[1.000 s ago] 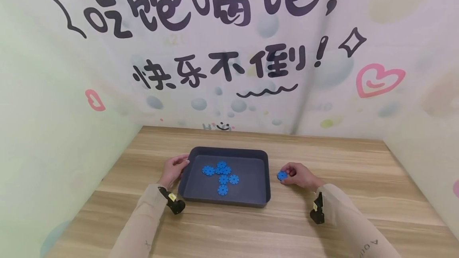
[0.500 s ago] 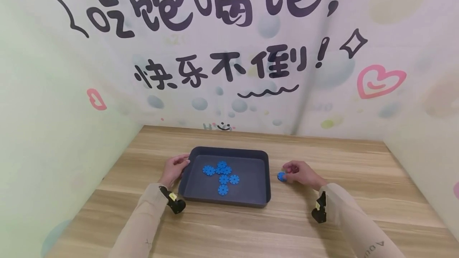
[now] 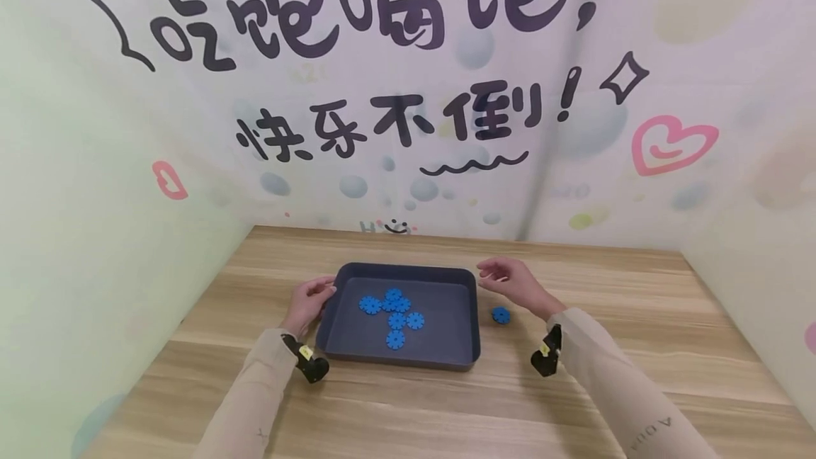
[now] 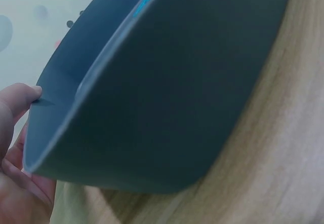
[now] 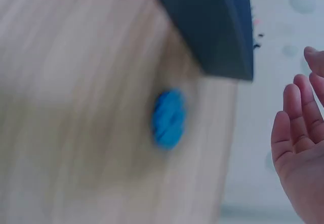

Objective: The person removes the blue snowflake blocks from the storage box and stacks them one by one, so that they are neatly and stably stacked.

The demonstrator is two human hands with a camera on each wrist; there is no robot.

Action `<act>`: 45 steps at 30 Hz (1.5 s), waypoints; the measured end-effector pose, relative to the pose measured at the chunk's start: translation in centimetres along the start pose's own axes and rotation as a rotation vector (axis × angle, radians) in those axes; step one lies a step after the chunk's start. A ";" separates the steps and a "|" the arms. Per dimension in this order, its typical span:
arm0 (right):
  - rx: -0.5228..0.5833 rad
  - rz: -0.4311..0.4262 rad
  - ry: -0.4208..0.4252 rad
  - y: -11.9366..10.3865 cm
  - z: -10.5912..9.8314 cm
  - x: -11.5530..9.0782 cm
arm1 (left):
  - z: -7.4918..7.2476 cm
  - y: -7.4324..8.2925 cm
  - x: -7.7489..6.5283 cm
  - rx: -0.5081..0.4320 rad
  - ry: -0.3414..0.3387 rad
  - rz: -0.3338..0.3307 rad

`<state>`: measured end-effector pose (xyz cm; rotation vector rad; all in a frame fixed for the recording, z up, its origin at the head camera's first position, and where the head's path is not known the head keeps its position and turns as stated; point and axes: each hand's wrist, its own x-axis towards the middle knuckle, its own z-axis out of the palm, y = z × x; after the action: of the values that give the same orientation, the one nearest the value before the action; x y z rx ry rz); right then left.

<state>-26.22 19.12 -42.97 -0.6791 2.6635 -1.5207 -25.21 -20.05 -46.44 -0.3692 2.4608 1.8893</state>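
Observation:
My left hand (image 3: pixel 309 304) holds the left side of a dark grey rectangular tray (image 3: pixel 440 342). In the left wrist view its thumb (image 4: pixel 23 96) lies over the rim, with the other fingers outside the wall. Several blue notched plastic discs (image 3: pixel 396 339) lie in the tray, some overlapping. One more blue disc (image 3: pixel 501 315) rests on the table, right of the tray. My right hand (image 3: pixel 519 287) is beyond that disc, fingertips near the tray's far right corner. In the right wrist view its fingers (image 5: pixel 292 105) are relaxed and hold nothing.
A wood-grain table (image 3: pixel 408 416) carries everything. Behind it hangs a white printed cloth (image 3: pixel 395 197) with large dark lettering, and pale walls stand at both sides. A small black camera (image 3: pixel 547 356) is strapped to the right wrist, another (image 3: pixel 312 365) to the left.
My right hand has let go of the blue disc, leaving it on the table, and moved away toward the tray's far right corner. The left hand and tray stay put.

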 end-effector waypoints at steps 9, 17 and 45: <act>0.022 -0.036 -0.089 -3.3 3.9 3.4 | -0.2 -0.3 -0.4 -0.023 -0.007 0.031; -0.014 -0.050 -0.198 -4.7 7.0 5.5 | -0.5 -0.6 -0.6 -0.051 0.008 0.026; -0.222 0.106 -0.334 -3.6 13.2 7.7 | -0.1 -0.4 0.1 -0.051 0.011 0.016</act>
<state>-29.08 3.87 -45.38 -0.7128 2.5809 -0.9937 -25.21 -20.28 -46.84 -0.3631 2.4338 1.9647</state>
